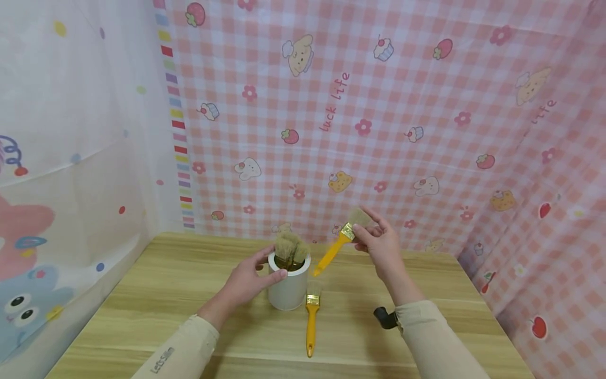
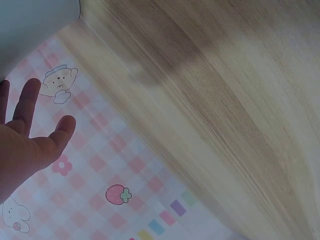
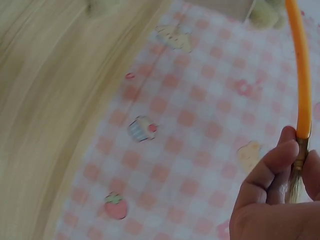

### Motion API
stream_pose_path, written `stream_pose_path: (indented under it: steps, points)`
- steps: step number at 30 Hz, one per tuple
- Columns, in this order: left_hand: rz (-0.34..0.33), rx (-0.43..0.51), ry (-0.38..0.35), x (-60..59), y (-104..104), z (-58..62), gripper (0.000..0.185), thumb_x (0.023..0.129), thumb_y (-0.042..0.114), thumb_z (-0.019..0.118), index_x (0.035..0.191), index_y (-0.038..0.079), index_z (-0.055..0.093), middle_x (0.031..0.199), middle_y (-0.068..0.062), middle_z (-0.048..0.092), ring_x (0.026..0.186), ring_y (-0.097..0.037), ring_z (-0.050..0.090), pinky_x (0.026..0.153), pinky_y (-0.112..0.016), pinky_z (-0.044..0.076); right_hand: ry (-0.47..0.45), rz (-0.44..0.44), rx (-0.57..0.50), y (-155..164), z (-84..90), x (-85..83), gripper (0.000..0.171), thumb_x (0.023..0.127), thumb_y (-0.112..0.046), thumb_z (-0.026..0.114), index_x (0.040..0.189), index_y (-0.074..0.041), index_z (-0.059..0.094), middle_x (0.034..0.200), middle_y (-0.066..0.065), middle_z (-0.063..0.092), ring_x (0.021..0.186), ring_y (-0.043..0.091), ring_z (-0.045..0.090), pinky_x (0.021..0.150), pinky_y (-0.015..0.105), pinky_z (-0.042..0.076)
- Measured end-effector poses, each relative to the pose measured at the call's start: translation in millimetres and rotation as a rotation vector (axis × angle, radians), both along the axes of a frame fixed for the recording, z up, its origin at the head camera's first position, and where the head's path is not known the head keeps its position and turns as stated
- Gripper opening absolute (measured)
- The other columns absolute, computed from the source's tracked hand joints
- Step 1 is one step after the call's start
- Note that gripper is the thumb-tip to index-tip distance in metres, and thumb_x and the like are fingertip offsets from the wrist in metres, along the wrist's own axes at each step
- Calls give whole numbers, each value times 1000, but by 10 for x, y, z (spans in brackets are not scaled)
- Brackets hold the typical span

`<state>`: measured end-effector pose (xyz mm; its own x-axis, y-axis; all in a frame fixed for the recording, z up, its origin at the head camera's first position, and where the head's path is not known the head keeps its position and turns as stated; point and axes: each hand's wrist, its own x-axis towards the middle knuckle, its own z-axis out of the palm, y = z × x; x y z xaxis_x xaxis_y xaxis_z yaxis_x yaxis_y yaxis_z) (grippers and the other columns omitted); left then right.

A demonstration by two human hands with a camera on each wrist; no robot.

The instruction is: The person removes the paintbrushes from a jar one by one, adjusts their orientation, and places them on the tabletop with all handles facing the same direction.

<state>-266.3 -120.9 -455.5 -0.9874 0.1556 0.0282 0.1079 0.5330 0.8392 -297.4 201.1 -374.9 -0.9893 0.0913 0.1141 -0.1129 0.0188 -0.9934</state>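
A white cylindrical pot (image 1: 286, 292) stands on the table with several paintbrushes (image 1: 289, 250) in it, bristles up. My left hand (image 1: 246, 281) holds the pot at its left side, thumb along the front rim and fingers round the back. In my right hand (image 1: 379, 245), thumb and fingers pinch a paintbrush (image 1: 333, 252) by its metal band and bristles. Its orange handle slants down toward the pot, right of the rim. Another orange-handled paintbrush (image 1: 311, 323) lies on the table just in front of the pot, handle toward me. The right wrist view shows the held brush's handle pointing up.
The wooden table (image 1: 189, 295) ends at the back against a pink checkered curtain (image 1: 402, 158). A white patterned curtain (image 1: 71, 131) hangs at the left. A black strap piece (image 1: 385, 318) sticks out beside my right sleeve.
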Motion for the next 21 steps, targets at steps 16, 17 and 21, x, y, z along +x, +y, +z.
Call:
stream_pose_path:
  steps: [16,17,21]
  points:
    - [-9,-9,21,3,-18,30,85,94,60,77,166,33,40,169,-7,47,144,-45,55,113,-67,48,-215,118,111,366,-264,-20,68,104,-15,72,164,-14,43,97,-4,78,78,11,75,72,24,63]
    - [-11,-9,23,2,-19,31,85,94,60,77,166,32,40,169,-6,46,144,-45,55,113,-67,48,-230,134,125,375,-291,-22,67,104,-16,73,164,-14,43,100,-2,79,79,12,76,73,25,63]
    - [-14,-14,28,0,-25,18,87,93,62,76,166,31,41,169,-6,47,143,-45,56,113,-67,49,-274,192,186,378,-406,-20,67,103,-16,73,163,-14,44,110,4,80,81,14,75,75,28,64]
